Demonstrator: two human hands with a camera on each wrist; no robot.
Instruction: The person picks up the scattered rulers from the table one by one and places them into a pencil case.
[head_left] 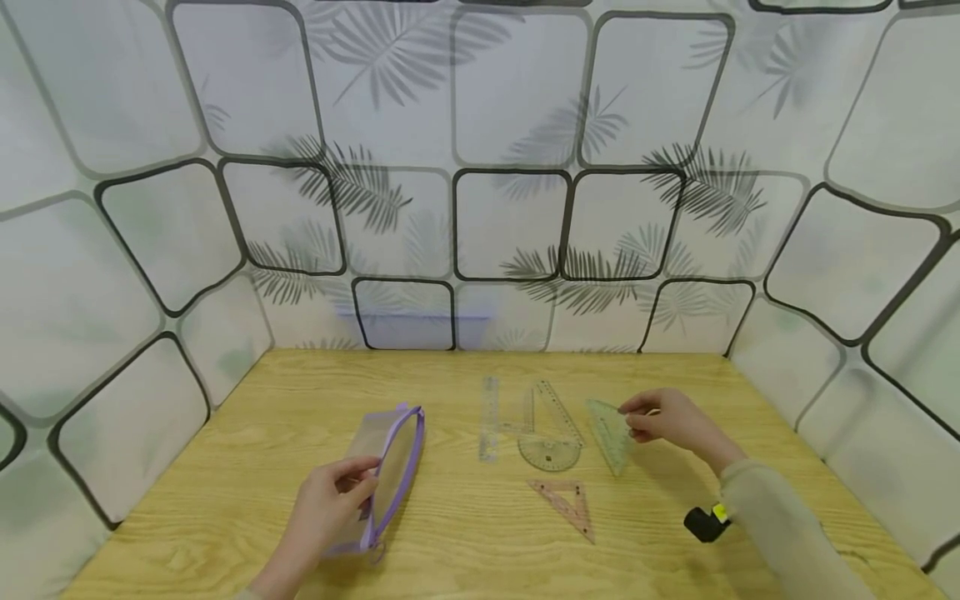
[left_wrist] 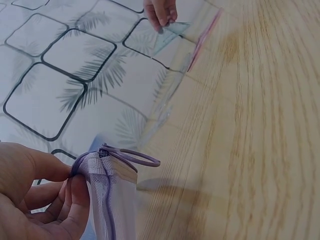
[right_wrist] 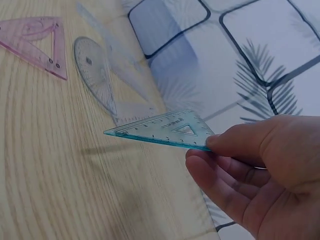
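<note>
My left hand (head_left: 324, 508) pinches the edge of a see-through pouch (head_left: 367, 442) with a purple zipper, whose mouth gapes toward the right. A ring-shaped zipper pull (left_wrist: 132, 155) hangs at its end. My right hand (head_left: 678, 425) holds a greenish set square (right_wrist: 165, 131) by one corner between thumb and fingers, raised over the table. To the left of that hand lie a clear protractor (head_left: 549, 452), a clear set square (head_left: 558, 412) and a clear straight ruler (head_left: 489, 421). Nearer to me is a pink set square (head_left: 567, 505).
A black object with a yellow part (head_left: 707, 523) sits beside the right forearm, partly behind the sleeve. The wooden table (head_left: 247, 467) ends at a patterned cloth wall (head_left: 510, 225) at the back and sides.
</note>
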